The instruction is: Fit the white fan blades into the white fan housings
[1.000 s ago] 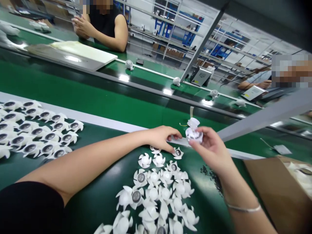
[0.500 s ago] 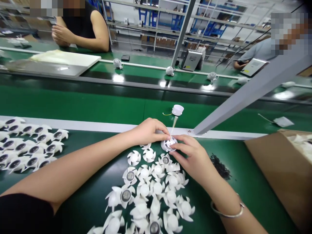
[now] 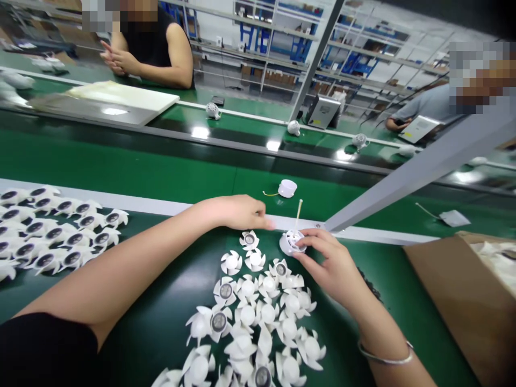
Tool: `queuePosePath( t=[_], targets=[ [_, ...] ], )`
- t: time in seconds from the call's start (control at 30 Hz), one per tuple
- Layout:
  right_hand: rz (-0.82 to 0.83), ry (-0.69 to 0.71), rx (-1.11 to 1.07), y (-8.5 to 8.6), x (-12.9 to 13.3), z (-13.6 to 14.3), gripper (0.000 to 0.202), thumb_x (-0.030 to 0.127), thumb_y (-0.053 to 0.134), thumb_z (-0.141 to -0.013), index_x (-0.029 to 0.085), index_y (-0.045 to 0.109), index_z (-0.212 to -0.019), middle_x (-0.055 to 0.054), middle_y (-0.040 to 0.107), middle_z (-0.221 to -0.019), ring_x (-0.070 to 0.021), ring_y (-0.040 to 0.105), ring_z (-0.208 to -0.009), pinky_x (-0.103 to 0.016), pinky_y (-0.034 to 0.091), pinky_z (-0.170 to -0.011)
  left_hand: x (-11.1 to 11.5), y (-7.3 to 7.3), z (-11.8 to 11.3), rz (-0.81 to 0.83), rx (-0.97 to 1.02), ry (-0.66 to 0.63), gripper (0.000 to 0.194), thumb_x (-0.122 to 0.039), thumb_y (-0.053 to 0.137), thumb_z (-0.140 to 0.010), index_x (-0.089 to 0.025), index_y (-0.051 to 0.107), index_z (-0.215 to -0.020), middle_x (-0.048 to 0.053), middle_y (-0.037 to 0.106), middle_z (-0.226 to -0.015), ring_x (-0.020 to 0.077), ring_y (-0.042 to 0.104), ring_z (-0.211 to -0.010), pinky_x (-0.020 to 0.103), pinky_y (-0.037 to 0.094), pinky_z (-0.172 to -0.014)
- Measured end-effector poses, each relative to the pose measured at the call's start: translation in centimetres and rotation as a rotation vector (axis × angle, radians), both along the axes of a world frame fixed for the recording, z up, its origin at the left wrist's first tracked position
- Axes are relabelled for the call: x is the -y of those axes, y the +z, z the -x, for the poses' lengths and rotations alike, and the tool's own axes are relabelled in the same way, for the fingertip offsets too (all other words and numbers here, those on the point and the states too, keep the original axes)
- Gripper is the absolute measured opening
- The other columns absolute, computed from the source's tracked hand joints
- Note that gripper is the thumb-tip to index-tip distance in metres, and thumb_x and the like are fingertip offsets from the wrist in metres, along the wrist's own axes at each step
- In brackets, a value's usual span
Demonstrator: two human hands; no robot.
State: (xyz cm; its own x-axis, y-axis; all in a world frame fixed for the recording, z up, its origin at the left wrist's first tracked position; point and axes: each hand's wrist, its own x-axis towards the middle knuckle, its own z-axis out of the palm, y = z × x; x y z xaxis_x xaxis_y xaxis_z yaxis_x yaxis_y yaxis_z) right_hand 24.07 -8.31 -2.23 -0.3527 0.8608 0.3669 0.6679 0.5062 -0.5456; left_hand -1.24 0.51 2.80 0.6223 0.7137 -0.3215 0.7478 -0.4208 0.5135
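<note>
Right hand [image 3: 326, 260]: grip clamped on the white housing [image 3: 287, 244], just right of the far end of the fan pile [image 3: 247, 313].
Left hand [image 3: 242, 211]: just beyond the fan pile; cannot tell if its grip is together.
White cup [image 3: 287, 188]: farther beyond the fan pile.
Fan rows [image 3: 46, 260]: on the counter [image 3: 161, 314], left of the fan pile.

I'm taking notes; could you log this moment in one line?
right hand: holds round white housing | left hand: near loose fan wheels | beyond: white cylinder, yellow wire
</note>
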Motion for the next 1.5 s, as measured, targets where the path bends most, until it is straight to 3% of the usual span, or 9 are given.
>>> queuePosePath(
  t=[0.13, 0.27, 0.43, 0.6, 0.73, 0.87, 1.03, 1.27, 1.5],
  targets=[
    [-0.002, -0.064, -0.048, 0.4, -4.4, 2.7, 0.010, 0.028, 0.065, -0.088, 0.021, 0.066, -0.095, -0.011, 0.064, -0.115, -0.0253, 0.062, -0.106, -0.044, 0.052, -0.091, 1.4, 2.8, 1.2, 0.009, -0.377, -0.016, 0.057, -0.068, 0.065, -0.073, -0.020, 0.068, -0.104, 0.011, 0.071, -0.103, 0.0256, 0.063, -0.081, 0.029, 0.038, -0.060],
    [0.011, 0.008, 0.096, 0.7, -7.8, 6.2, 0.023, 0.019, 0.062, -0.085, 0.017, 0.065, -0.108, -0.015, 0.061, -0.123, -0.0271, 0.059, -0.114, -0.043, 0.051, -0.092, 1.6, 2.0, 1.0, -0.045, -0.325, -0.070, 0.050, -0.059, 0.072, -0.070, -0.022, 0.067, -0.103, 0.009, 0.071, -0.103, 0.0223, 0.062, -0.079, 0.028, 0.037, -0.062],
    [0.087, 0.069, 0.183, 0.1, -5.4, 5.6, 0.012, 0.015, 0.056, -0.087, 0.017, 0.067, -0.085, -0.006, 0.067, -0.083, -0.0202, 0.063, -0.075, -0.035, 0.051, -0.071, 0.2, 0.3, 1.4, -0.078, -0.155, -0.114, 0.042, -0.050, 0.072, -0.072, -0.023, 0.067, -0.104, 0.005, 0.069, -0.100, 0.0199, 0.060, -0.078, 0.027, 0.037, -0.062],
    [0.074, 0.205, 0.206, -0.6, -3.5, 3.8, 0.017, 0.015, 0.054, -0.092, 0.018, 0.070, -0.091, -0.007, 0.069, -0.093, -0.0205, 0.063, -0.088, -0.035, 0.051, -0.081, -0.9, -0.4, 1.8, -0.106, -0.048, -0.126, 0.034, -0.047, 0.070, -0.074, -0.022, 0.068, -0.098, 0.002, 0.069, -0.093, 0.0179, 0.059, -0.075, 0.027, 0.035, -0.062],
    [-0.107, 0.262, 0.497, -0.5, -3.6, 4.7, 0.020, 0.012, 0.052, -0.094, 0.017, 0.070, -0.088, -0.009, 0.067, -0.087, -0.0228, 0.060, -0.084, -0.035, 0.048, -0.076, -1.1, -0.6, 2.0, -0.094, -0.014, -0.133, 0.033, -0.047, 0.071, -0.074, -0.022, 0.066, -0.095, 0.001, 0.068, -0.091, 0.0162, 0.059, -0.075, 0.026, 0.033, -0.060],
    [-0.191, 0.203, 0.736, -0.3, -3.5, 6.0, 0.018, 0.010, 0.053, -0.092, 0.015, 0.067, -0.081, -0.010, 0.064, -0.081, -0.0240, 0.059, -0.081, -0.033, 0.043, -0.068, -1.3, -0.5, 2.2, -0.093, 0.000, -0.163, 0.030, -0.040, 0.074, -0.071, -0.021, 0.066, -0.092, 0.000, 0.068, -0.088, 0.0153, 0.059, -0.075, 0.024, 0.034, -0.059],
    [-0.101, 0.130, 0.676, -0.4, -3.8, 5.2, 0.012, 0.009, 0.052, -0.090, 0.015, 0.063, -0.088, -0.009, 0.062, -0.087, -0.0196, 0.058, -0.073, -0.030, 0.040, -0.062, -1.4, -1.2, 1.8, -0.057, 0.114, -0.207, 0.026, -0.032, 0.075, -0.070, -0.020, 0.068, -0.092, -0.002, 0.067, -0.085, 0.0135, 0.060, -0.076, 0.021, 0.038, -0.062],
    [0.132, 0.214, 0.147, 0.1, -3.9, 4.3, 0.012, 0.010, 0.053, -0.085, 0.020, 0.055, -0.078, 0.000, 0.054, -0.074, -0.0143, 0.051, -0.067, -0.025, 0.040, -0.062, -1.1, -2.8, 0.5, -0.061, 0.263, -0.219, 0.026, -0.036, 0.076, -0.073, -0.021, 0.072, -0.093, -0.001, 0.068, -0.086, 0.0133, 0.061, -0.077, 0.022, 0.039, -0.065],
    [0.000, 0.183, 0.352, -0.2, -4.1, 5.4, 0.010, 0.014, 0.053, -0.089, 0.018, 0.060, -0.081, -0.005, 0.059, -0.082, -0.0171, 0.057, -0.071, -0.028, 0.044, -0.063, -1.1, -2.9, 0.3, -0.079, 0.271, -0.221, 0.021, -0.034, 0.077, -0.070, -0.022, 0.071, -0.087, -0.003, 0.067, -0.080, 0.0125, 0.059, -0.072, 0.023, 0.036, -0.060]
  ],
)
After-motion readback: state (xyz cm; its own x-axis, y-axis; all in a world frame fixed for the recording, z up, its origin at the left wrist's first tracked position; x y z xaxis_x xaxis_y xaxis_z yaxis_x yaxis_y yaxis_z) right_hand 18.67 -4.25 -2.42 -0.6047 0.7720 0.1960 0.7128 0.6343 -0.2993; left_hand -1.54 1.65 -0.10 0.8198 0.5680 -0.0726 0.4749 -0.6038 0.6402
